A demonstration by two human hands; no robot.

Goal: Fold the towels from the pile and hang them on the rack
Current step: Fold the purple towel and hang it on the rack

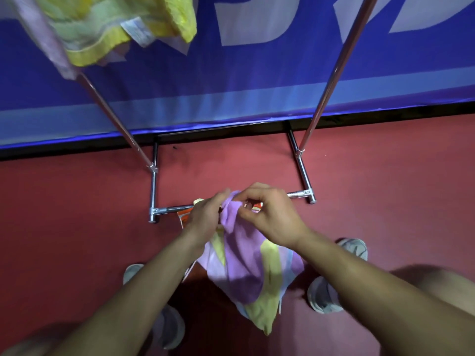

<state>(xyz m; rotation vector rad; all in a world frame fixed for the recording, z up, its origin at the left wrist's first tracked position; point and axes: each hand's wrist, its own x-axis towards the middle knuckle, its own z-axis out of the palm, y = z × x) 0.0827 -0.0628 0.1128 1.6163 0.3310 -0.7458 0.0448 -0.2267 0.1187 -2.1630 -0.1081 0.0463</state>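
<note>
The left hand (205, 218) and right hand (273, 219) pinch the top edge of a purple-and-yellow towel (244, 268) hanging toward six o'clock before the rack (321, 98), where a blurred yellow towel (102, 29) seems draped at eleven.

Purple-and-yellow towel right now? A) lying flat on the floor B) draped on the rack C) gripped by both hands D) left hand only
C: the left hand and right hand both pinch the top of the purple-and-yellow towel, which hangs below them.
</note>
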